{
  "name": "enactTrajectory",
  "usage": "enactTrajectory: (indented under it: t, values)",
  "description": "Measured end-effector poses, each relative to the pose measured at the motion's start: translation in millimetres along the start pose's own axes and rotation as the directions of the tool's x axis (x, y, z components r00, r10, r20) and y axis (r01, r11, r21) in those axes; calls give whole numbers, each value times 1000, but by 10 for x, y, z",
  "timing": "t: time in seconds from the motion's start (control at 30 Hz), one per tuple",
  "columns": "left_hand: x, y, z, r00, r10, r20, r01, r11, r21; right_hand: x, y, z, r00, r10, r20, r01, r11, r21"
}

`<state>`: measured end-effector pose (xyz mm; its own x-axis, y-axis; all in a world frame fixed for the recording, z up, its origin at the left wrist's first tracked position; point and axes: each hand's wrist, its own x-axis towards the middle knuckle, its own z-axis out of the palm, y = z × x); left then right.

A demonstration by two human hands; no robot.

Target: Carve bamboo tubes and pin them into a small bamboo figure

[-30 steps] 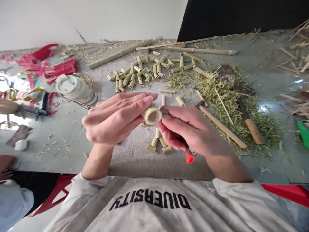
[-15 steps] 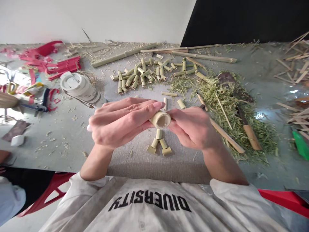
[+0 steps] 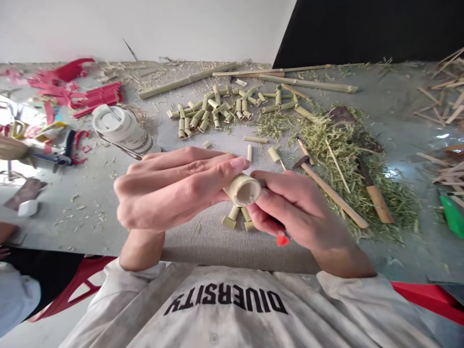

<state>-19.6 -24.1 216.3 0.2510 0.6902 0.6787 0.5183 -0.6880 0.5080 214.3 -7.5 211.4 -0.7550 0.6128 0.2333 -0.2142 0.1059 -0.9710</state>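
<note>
Between the thumb and fingers of my left hand [image 3: 177, 188] is a short, pale bamboo tube [image 3: 244, 189], its hollow end turned toward me. My right hand [image 3: 293, 208] is closed round a slim dark tool with a red end [image 3: 282, 239]; most of the tool is hidden in my fingers, so its kind does not show. The right fingertips are up against the tube's rim. Below the tube, small cut bamboo pieces [image 3: 229, 221] lie on the grey cloth [image 3: 203, 246] in a spread-leg shape, partly covered by my hands.
Several bamboo segments [image 3: 203, 116] lie beyond my hands. A white lidded cup [image 3: 121, 128] stands at left. On the right are green shavings [image 3: 315, 140], a small hammer [image 3: 333, 193] and a wooden-handled knife [image 3: 379, 203]. Long bamboo strips [image 3: 308, 83] lie along the back.
My right hand has turned, and the red end of its tool now shows below the fingers. The tube has shifted slightly right and down, nearer me. My left hand has moved slightly left.
</note>
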Motion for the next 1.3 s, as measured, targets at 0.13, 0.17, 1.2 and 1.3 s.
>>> enactTrajectory:
  t: [0.13, 0.17, 1.2, 1.3]
  values:
    - [-185, -51, -13, 997, 77, -18, -77, 997, 3, -40, 105, -59, 977, -212, 30, 165, 659, -734]
    - [-242, -51, -7, 1000, -3, 17, 3, 1000, -28, -59, 136, -64, 974, -215, 71, 180, 543, -820]
    - [-1343, -42, 391, 983, -129, 130, 137, 989, -55, -533, 732, 413, 782, 565, 263, -623, 714, 318]
    - [-1308, -41, 363, 983, -124, 134, 128, 992, -17, -556, 745, 424, 849, 522, 81, -527, 849, 45]
